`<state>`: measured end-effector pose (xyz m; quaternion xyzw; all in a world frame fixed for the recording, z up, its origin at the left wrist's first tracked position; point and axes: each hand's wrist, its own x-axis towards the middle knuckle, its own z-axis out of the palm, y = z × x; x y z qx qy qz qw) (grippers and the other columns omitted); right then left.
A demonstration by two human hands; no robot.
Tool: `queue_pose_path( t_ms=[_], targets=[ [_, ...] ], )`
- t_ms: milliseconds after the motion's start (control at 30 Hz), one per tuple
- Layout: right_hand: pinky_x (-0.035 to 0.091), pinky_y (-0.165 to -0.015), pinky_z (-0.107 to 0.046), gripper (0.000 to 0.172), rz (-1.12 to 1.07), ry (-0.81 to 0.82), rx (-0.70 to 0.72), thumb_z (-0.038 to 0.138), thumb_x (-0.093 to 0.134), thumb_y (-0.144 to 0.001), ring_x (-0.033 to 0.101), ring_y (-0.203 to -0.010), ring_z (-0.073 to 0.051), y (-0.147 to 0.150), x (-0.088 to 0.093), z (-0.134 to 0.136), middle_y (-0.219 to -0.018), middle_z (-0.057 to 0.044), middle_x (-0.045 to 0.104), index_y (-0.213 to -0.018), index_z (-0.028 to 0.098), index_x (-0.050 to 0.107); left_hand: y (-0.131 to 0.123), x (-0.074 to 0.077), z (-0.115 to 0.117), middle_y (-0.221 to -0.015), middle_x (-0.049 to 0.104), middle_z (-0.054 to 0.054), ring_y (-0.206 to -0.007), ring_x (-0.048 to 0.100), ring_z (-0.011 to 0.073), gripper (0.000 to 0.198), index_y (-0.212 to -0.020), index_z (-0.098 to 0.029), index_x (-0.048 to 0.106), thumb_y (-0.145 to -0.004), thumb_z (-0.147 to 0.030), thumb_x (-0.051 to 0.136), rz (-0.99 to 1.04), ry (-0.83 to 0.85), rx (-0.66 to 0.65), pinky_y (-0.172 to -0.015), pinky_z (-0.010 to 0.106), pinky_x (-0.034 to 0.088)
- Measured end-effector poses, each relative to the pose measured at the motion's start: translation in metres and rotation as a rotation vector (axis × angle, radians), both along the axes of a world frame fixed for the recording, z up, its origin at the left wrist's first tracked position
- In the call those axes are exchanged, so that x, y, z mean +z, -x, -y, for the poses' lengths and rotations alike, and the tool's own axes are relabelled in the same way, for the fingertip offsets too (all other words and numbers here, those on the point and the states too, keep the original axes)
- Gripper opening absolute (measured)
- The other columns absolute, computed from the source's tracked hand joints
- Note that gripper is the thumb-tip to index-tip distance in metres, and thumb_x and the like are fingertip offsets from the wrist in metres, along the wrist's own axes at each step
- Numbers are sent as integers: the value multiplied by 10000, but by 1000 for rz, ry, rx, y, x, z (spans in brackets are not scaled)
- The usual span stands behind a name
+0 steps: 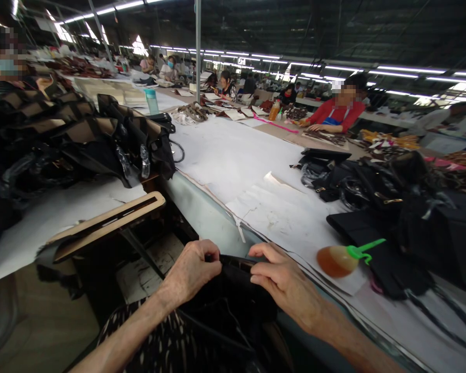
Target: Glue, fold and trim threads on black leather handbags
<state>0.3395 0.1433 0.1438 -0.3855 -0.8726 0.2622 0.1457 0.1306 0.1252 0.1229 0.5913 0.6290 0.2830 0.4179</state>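
Note:
A black bag rests in my lap against the near edge of the long white table. My left hand is closed in a fist on the bag's top rim at its left side. My right hand pinches the same rim at its right side, thumb and fingers pressed together. The lower part of the bag hangs down between my forearms, with thin black straps trailing over it.
An orange glue bottle with a green nozzle lies on the table right of my hands. Black bags are piled at the right and on the left. A tan bag panel lies at the left. Other people work farther down the table.

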Motion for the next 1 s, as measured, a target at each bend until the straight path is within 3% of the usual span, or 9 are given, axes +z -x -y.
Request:
queue_pose_path(
  t_ms=[100,300,467,667,800,1000],
  targets=[
    [419,-837,-308,195,-3,1,12,92,496,-821,498,-948,-177,1,2,1,-1043,-29,507,-669,185,577,1,-2,1,-557,461,-37,-565,411,108,62,-520,-166,471,-576,-157,446,-7,-17,-8,-513,213,289],
    [428,-813,-289,150,-222,13,-62,128,494,-834,517,-907,-170,-2,-21,-5,-1018,-44,505,-861,215,613,0,-1,1,-555,452,-37,-567,400,103,62,-515,-164,444,-571,-139,439,-29,-12,4,-520,212,282],
    [430,-773,-291,159,-267,64,-182,155,563,-776,519,-833,-165,-2,-25,-6,-916,-8,537,-922,217,543,0,-2,0,-544,451,-38,-562,407,105,60,-525,-162,462,-576,-137,442,-49,2,15,-514,214,281],
    [420,-770,-288,149,-177,185,-267,196,577,-764,531,-846,-177,-5,-19,-7,-914,-9,538,-906,216,617,-1,-3,-1,-514,435,-48,-534,398,98,61,-523,-157,483,-573,-138,453,-29,25,25,-498,210,277],
    [424,-715,-280,97,-120,250,-274,217,541,-796,539,-758,-158,-4,-12,-7,-858,1,529,-794,212,638,-2,-3,-1,-493,425,-50,-521,396,98,83,-542,-151,531,-589,-152,462,-10,51,35,-488,208,272],
    [419,-668,-279,167,-142,197,-261,235,524,-822,531,-713,-155,-1,-14,-10,-791,-7,528,-707,191,638,1,-3,0,-479,415,-53,-505,388,99,96,-567,-147,554,-624,-208,507,26,100,48,-484,215,281]
  ],
)
